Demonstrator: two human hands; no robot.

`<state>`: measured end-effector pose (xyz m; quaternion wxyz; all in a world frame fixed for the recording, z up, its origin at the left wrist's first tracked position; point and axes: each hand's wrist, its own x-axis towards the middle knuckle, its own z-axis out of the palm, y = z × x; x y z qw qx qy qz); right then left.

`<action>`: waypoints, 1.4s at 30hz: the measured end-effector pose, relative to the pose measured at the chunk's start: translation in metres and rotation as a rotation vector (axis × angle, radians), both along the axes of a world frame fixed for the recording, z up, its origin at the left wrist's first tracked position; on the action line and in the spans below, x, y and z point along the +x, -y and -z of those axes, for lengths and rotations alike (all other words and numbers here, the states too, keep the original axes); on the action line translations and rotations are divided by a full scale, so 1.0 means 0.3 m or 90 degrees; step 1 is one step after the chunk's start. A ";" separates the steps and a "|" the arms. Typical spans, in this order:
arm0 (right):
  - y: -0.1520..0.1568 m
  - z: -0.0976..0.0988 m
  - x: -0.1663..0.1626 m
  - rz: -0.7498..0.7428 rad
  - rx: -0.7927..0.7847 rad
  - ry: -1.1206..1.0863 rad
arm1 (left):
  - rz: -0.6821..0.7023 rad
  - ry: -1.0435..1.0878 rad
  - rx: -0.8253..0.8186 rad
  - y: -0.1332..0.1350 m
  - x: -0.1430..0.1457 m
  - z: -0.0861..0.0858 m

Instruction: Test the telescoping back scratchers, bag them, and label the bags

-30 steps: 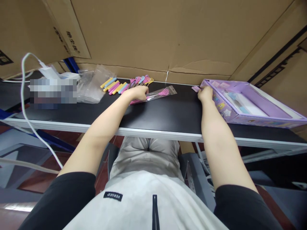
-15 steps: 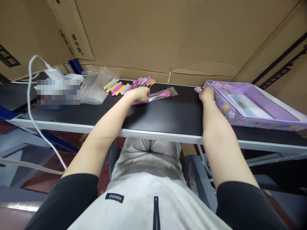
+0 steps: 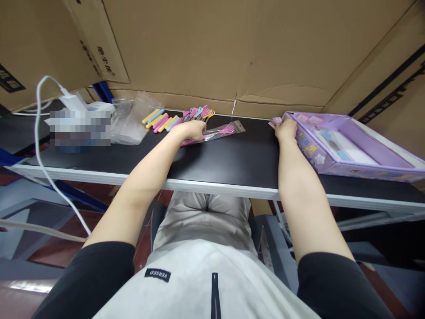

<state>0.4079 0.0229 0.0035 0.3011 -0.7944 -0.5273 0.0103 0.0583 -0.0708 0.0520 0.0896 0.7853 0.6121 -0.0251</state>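
Observation:
My left hand (image 3: 191, 130) rests curled on a clear plastic bag (image 3: 223, 131) that holds a pink fork, pinning the bag's near end to the black tabletop (image 3: 232, 159). My right hand (image 3: 285, 129) lies closed at the left corner of an open purple box (image 3: 345, 144), with a small pink piece (image 3: 274, 121) at its fingertips. Whether those fingers hold that piece is not visible. A row of pink, yellow and blue forks (image 3: 175, 118) lies just behind my left hand.
A heap of clear plastic bags (image 3: 129, 117) lies at the left, beside a white charger with its cable (image 3: 43, 146) hanging off the table edge. Large cardboard boxes (image 3: 232, 48) form a wall right behind the table.
Both hands stay where they were. Only the camera has shifted slightly.

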 end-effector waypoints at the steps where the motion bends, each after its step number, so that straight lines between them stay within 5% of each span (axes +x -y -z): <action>1: 0.005 -0.003 0.002 -0.002 0.005 0.000 | -0.001 -0.005 -0.002 0.003 0.001 -0.002; 13: -0.044 -0.028 -0.037 -0.139 0.087 0.039 | -0.013 -0.054 -0.009 0.033 0.009 -0.026; 27: -0.034 -0.030 -0.228 -0.358 -0.064 0.060 | -0.017 -0.072 -0.001 0.019 0.006 -0.017; 36: -0.017 -0.037 -0.277 -0.368 -0.091 0.105 | -0.018 -0.066 -0.003 0.017 0.005 -0.015; 42: -0.012 -0.052 -0.296 -0.327 -0.054 -0.108 | -0.017 -0.074 0.001 0.017 0.003 -0.013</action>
